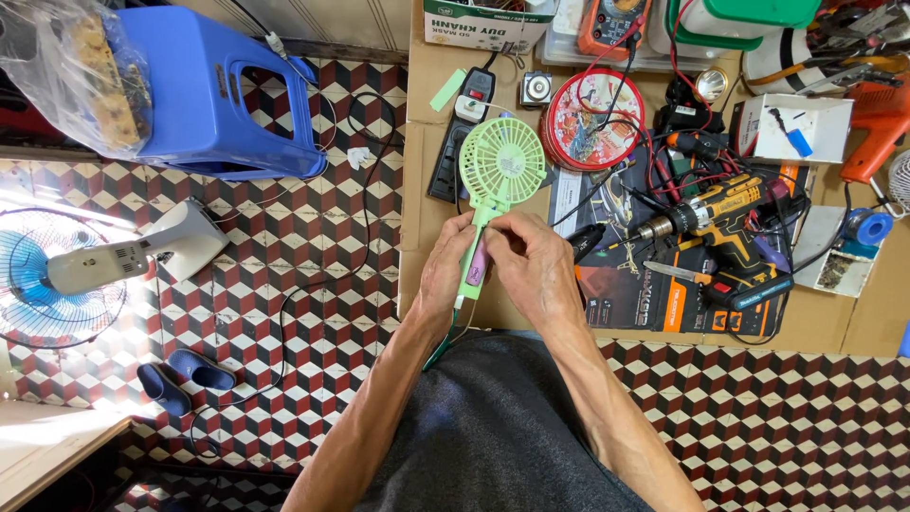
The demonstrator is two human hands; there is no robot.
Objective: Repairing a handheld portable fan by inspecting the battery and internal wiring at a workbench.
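Left hand (445, 270) wrapped around the handle of a small green handheld fan (500, 171), fingers curled shut on it. Right hand (536, 261) closed on the same handle from the other side, fingertips pinching at a purple cell (480, 264) sitting in the open handle. Fan held over the near edge of a cardboard-covered work surface (427, 237), round grille pointing away, partly covering a black power strip (453, 152). Just right of the grille, a round red tin lid (594, 118) with test leads draped across. Further right, a yellow cordless drill (725, 213) lying on its side, well apart from both hands. Off to the left on the patterned tile floor: blue plastic stool (223, 90), floor fan (57, 275), pair of dark slippers (185, 377).
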